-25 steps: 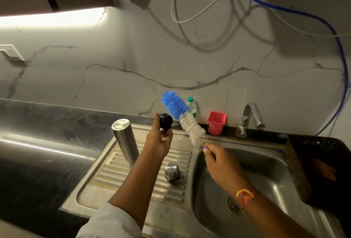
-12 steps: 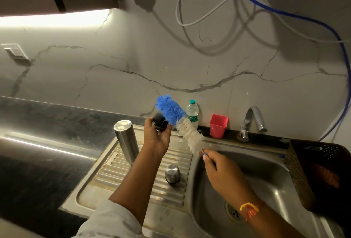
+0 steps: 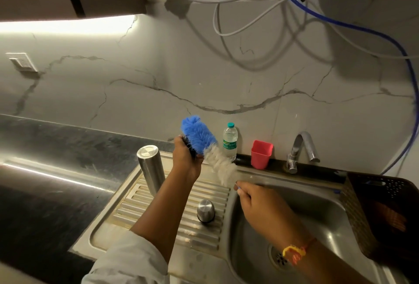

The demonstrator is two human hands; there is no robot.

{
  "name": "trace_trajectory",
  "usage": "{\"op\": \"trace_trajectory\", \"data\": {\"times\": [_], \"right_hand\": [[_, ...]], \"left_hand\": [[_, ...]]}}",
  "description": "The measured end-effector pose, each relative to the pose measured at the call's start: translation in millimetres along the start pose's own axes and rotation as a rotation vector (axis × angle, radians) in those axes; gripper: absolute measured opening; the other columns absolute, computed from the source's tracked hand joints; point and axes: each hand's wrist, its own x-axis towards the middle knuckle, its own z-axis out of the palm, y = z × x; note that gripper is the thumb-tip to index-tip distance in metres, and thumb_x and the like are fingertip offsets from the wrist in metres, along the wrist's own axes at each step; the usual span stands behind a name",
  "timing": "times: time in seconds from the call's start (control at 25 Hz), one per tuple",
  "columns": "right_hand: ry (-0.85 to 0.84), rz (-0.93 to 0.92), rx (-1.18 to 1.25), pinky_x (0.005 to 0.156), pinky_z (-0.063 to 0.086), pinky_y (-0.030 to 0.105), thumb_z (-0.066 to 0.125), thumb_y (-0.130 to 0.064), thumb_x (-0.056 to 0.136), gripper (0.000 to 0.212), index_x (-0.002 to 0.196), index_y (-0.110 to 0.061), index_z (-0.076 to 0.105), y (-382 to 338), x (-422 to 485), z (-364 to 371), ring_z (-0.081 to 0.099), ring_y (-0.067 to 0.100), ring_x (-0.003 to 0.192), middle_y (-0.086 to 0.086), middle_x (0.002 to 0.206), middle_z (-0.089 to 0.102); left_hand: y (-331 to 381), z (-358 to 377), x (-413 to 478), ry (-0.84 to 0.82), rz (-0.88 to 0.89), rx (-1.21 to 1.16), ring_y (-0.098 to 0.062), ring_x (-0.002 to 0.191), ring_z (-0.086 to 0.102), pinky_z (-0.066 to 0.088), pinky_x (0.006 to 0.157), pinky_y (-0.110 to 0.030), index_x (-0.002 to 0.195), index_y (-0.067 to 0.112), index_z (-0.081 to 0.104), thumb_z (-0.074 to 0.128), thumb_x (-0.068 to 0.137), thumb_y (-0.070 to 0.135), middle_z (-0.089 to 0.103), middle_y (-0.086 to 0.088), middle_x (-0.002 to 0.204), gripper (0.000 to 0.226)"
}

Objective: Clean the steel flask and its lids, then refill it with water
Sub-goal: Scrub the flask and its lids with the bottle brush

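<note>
Steel flask [image 3: 150,168] stands upright on the ribbed drainboard [image 3: 127,211], apart from both hands. A flat steel end faces up, and I cannot tell whether that is its base or a cap, so what it holds is hidden.

The step in hand looks to be scrubbing the lids. The left hand [image 3: 187,161] grips a small black lid [image 3: 189,147], mostly hidden behind the blue bristles of the bottle brush [image 3: 204,145]. The right hand [image 3: 260,204] pinches the brush's thin handle over the sink basin [image 3: 317,204].

A steel cap [image 3: 205,211] sits dome-up on the drainboard near the basin's edge.

Next, I judge, the lid needs a rinse, which means opening the tap [image 3: 301,150]; no water runs from it.

The basin holds no standing water and its drain is bare. A pink cup [image 3: 260,154] and a capped plastic bottle [image 3: 230,142] stand by the wall, the cup's inside out of view. A dark basket [image 3: 381,215] on the right perhaps holds something orange, too dim to name.
</note>
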Motion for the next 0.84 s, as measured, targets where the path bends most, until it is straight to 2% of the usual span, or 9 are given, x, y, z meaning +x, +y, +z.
{"op": "trace_trajectory", "data": {"times": [0.12, 0.2, 0.36, 0.52, 0.6, 0.68, 0.76, 0.84], "right_hand": [[0.059, 0.064, 0.012, 0.089, 0.051, 0.031, 0.039, -0.035, 0.105, 0.034, 0.133, -0.03, 0.057, 4, 22, -8, 0.064, 0.016, 0.101, -0.001, 0.115, 0.07], [0.083, 0.07, -0.007, 0.091, 0.05, 0.03, 0.039, -0.034, 0.105, 0.035, 0.136, -0.03, 0.055, 4, 25, -10, 0.063, 0.017, 0.106, -0.001, 0.12, 0.069], [0.018, 0.0, -0.034, 0.084, 0.051, 0.027, 0.039, -0.036, 0.105, 0.033, 0.133, -0.032, 0.057, 0, 4, -2, 0.066, 0.012, 0.098, -0.004, 0.112, 0.072], [0.071, -0.002, 0.07, 0.085, 0.053, 0.036, 0.04, -0.033, 0.105, 0.03, 0.128, -0.028, 0.06, -7, 31, -8, 0.064, 0.017, 0.093, 0.0, 0.106, 0.071], [0.085, -0.014, 0.089, 0.086, 0.054, 0.038, 0.04, -0.034, 0.104, 0.029, 0.126, -0.029, 0.06, -6, 30, -6, 0.064, 0.016, 0.094, 0.0, 0.107, 0.071], [0.071, -0.017, 0.1, 0.082, 0.055, 0.038, 0.041, -0.036, 0.104, 0.027, 0.121, -0.031, 0.061, 2, 20, -1, 0.065, 0.013, 0.088, -0.004, 0.1, 0.071], [0.034, -0.011, 0.114, 0.078, 0.055, 0.036, 0.041, -0.036, 0.104, 0.028, 0.122, -0.032, 0.062, 3, 23, -1, 0.064, 0.013, 0.085, -0.005, 0.096, 0.07], [0.053, 0.004, 0.143, 0.08, 0.054, 0.034, 0.04, -0.034, 0.105, 0.03, 0.126, -0.03, 0.061, 0, 40, -5, 0.064, 0.016, 0.09, -0.001, 0.102, 0.07]], "left_hand": [[-18, 7, -10, -0.03, -0.015, 0.13, -0.014, 0.062, 0.055, 0.044, 0.049, -0.022, 0.113, 0.008, 0.058, 0.041, 0.105, 0.04, 0.065, -0.008, 0.083, 0.038], [-23, 10, -12, -0.039, -0.041, 0.132, -0.014, 0.061, 0.053, 0.044, 0.048, -0.021, 0.113, 0.007, 0.057, 0.041, 0.104, 0.04, 0.064, -0.007, 0.08, 0.038], [-9, 11, -2, -0.055, 0.005, 0.003, -0.02, 0.077, 0.064, 0.055, 0.073, -0.034, 0.112, 0.011, 0.065, 0.051, 0.1, 0.044, 0.065, -0.008, 0.088, 0.038], [-29, 24, -10, -0.051, 0.011, 0.102, -0.012, 0.066, 0.064, 0.055, 0.059, -0.026, 0.096, 0.017, 0.063, 0.046, 0.105, 0.05, 0.062, 0.0, 0.077, 0.037], [-18, 22, -6, -0.064, 0.002, 0.032, -0.013, 0.069, 0.063, 0.055, 0.061, -0.028, 0.1, 0.017, 0.064, 0.048, 0.104, 0.05, 0.064, 0.0, 0.079, 0.037], [2, 14, 8, -0.058, -0.008, -0.036, -0.015, 0.069, 0.056, 0.045, 0.06, -0.026, 0.103, 0.016, 0.059, 0.046, 0.101, 0.045, 0.059, -0.004, 0.084, 0.033], [9, 11, 11, -0.054, -0.001, -0.009, -0.013, 0.063, 0.047, 0.037, 0.051, -0.023, 0.102, 0.014, 0.053, 0.039, 0.101, 0.042, 0.054, -0.004, 0.081, 0.031], [0, 17, 4, -0.11, 0.011, 0.054, -0.011, 0.058, 0.044, 0.034, 0.045, -0.02, 0.099, 0.012, 0.053, 0.034, 0.102, 0.04, 0.054, -0.002, 0.074, 0.034]]}}
